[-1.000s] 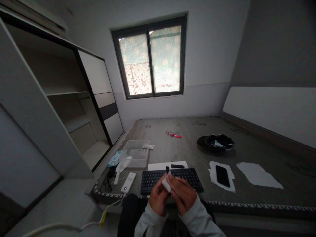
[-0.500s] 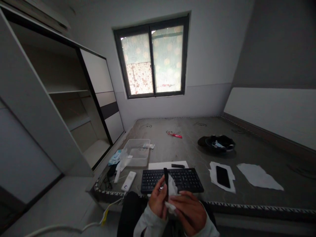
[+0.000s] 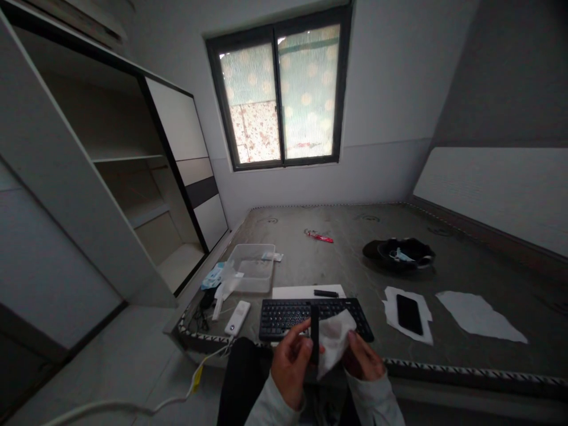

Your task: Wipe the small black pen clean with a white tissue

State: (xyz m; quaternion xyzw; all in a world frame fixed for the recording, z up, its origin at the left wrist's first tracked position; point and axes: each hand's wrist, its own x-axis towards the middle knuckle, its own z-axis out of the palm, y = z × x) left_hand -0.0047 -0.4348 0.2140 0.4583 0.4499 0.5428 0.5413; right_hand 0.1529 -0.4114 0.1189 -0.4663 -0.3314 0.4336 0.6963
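My left hand point(image 3: 290, 362) grips a slim black stick-like object point(image 3: 315, 332) and holds it upright in front of me. My right hand point(image 3: 362, 358) holds a white tissue point(image 3: 333, 339) spread open against the right side of that black object. Both hands hover just in front of a black keyboard point(image 3: 290, 312) that lies on the grey mattress point(image 3: 337, 266) near its front edge. Grey sleeves cover both wrists.
On the mattress lie a clear plastic tub point(image 3: 251, 267), a white remote point(image 3: 237, 309), a black marker point(image 3: 325, 293) on white paper, a black phone point(image 3: 408, 313) on tissue, another white sheet point(image 3: 477, 311), a black cap point(image 3: 399, 253) and a red wrapper point(image 3: 318, 236). An open wardrobe point(image 3: 106, 171) stands left.
The tissue has gone from bunched around the black object to spread open at its right side. My hands and the view shifted slightly to the right.
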